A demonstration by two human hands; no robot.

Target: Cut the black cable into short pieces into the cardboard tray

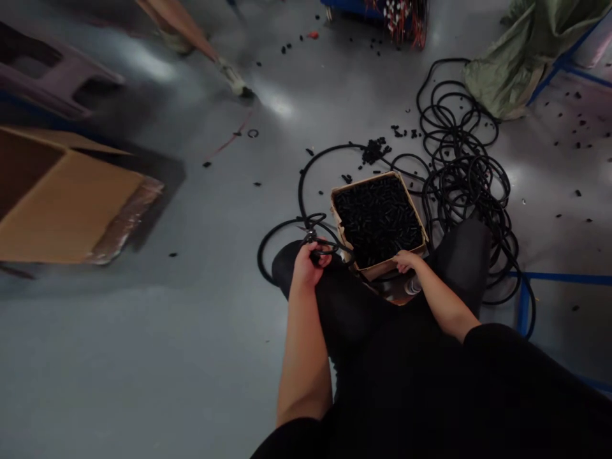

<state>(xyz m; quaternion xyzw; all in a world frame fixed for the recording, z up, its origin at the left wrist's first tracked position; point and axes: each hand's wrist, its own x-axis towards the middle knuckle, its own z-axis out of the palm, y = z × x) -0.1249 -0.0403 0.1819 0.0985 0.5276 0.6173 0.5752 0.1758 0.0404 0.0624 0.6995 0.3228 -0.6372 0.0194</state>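
Note:
My left hand [310,261] is closed around a dark-handled pair of pliers [310,236] above my left knee; its metal head shows past the fingers. Loops of black hose [262,245] pass around and beside this hand, and I cannot make out whether it grips the hose too. An open cardboard box [375,270] stands between my knees, filled with short black tube pieces [377,217]. At its near right corner, my right hand [407,261] has its fingers closed on the rim. Anything else inside those fingers is hidden.
A tangled heap of black hose [471,172] lies right of the box. Loose black pieces [375,150] are scattered over the floor. A larger cardboard box [71,210] and a blurred plastic stool [52,70] stand left. A green sack [507,70] lies at upper right.

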